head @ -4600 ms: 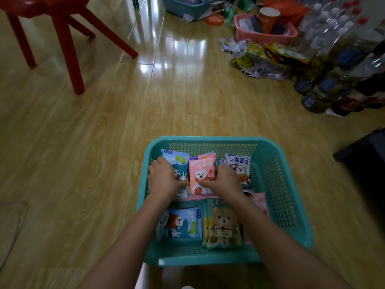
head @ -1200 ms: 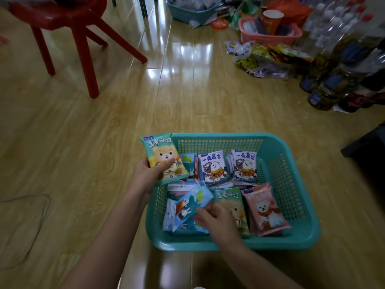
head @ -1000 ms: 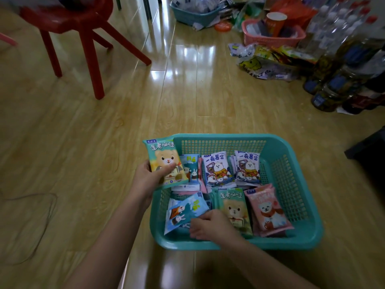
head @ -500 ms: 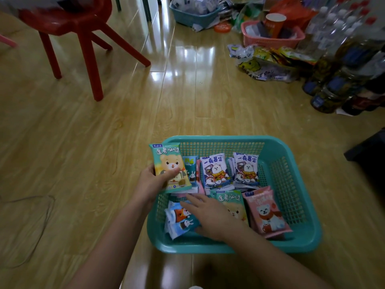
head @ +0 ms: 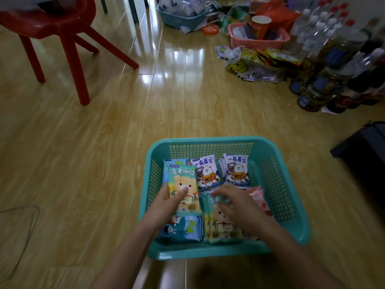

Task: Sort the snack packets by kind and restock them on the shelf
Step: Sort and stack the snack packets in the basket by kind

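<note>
Our left hand [head: 166, 202] grips a green bear packet [head: 184, 187] upright over the left side of the teal basket [head: 208, 253], with the thumb across its front. Our right hand [head: 239, 205], blurred, spreads relaxed fingers over a matching green packet [head: 220, 228] lying flat by the near edge; we cannot tell whether it touches. Open wooden floor [head: 83, 163] lies left of the basket. Blue rabbit packets [head: 181, 229] fill the near-left corner, a pink packet [head: 258, 197] sits to the right, and white packets [head: 205, 174] line the far wall. Farther off stand a red chair [head: 68, 38] and bottles [head: 323, 80].
</note>
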A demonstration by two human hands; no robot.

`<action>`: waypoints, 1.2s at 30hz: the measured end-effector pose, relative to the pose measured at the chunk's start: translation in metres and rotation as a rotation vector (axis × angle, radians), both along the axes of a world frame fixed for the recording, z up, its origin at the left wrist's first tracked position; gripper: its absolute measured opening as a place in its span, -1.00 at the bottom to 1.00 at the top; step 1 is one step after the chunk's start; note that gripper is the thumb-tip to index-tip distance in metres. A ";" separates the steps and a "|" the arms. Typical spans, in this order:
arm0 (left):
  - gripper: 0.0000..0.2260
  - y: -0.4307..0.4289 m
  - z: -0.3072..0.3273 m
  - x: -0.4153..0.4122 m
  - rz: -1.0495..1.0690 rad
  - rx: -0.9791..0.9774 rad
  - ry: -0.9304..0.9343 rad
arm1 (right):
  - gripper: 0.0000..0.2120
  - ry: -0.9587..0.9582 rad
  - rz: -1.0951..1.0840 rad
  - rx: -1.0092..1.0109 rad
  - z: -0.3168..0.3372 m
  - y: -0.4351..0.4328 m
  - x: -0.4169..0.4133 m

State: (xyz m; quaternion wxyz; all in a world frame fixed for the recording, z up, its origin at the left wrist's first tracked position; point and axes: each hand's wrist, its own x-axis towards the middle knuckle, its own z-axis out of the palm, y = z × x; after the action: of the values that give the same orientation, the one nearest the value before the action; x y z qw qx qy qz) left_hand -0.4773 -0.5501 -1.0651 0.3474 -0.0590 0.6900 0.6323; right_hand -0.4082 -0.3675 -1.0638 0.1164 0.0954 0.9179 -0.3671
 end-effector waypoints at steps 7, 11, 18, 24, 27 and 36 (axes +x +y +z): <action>-0.87 0.046 -0.015 0.044 -0.203 -0.075 -0.093 | -0.78 -0.042 -0.269 0.064 0.005 0.071 0.020; -0.87 0.052 -0.022 0.052 -0.325 -0.261 0.176 | -0.75 -0.082 -0.248 0.125 0.005 0.073 0.014; -0.55 0.048 -0.022 0.035 -0.709 -0.846 0.672 | -0.73 -0.070 -0.181 0.170 0.004 0.063 -0.011; -0.78 0.022 -0.028 -0.029 -0.226 -0.836 0.782 | -0.73 -0.018 -0.164 0.163 -0.007 0.033 -0.044; -0.57 0.016 -0.043 -0.048 -0.311 -0.966 0.714 | -0.71 -0.074 -0.142 0.207 -0.014 0.018 -0.063; -0.52 0.024 -0.053 -0.061 -0.239 -0.839 0.484 | -0.23 -0.253 -0.190 0.310 -0.031 -0.001 -0.094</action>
State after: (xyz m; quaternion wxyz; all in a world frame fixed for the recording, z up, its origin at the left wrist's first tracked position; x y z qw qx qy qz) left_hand -0.5381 -0.5262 -1.1184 0.1937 0.0343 0.9476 0.2517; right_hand -0.5019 -0.3688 -1.0950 0.1794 0.2433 0.9284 -0.2161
